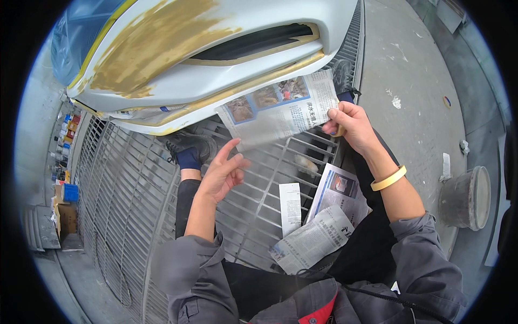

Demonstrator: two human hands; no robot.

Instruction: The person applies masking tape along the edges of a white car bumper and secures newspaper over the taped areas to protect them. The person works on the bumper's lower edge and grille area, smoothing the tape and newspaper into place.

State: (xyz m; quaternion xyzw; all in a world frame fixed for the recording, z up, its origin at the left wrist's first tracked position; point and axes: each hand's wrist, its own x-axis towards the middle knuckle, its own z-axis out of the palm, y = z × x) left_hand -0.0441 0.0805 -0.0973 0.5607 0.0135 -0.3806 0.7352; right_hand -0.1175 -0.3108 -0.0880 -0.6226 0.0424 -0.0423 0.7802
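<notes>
My right hand pinches the right end of a folded newspaper sheet between thumb and fingers. Something yellowish, perhaps tape, shows under those fingers. The sheet spreads leftward in front of a white car bumper with sanded tan patches. Beside the sheet's lower left corner is my left hand, its index finger stretched out and the others loosely bent; whether the fingertip touches the paper I cannot tell. A roll of masking tape rings my right forearm. Tape strips edge the bumper's dark opening.
More newspaper and a white paper strip lie on the metal floor grating between my legs. At right stands a grey bucket. Cans and boxes line the left side. Blue plastic film hangs at upper left.
</notes>
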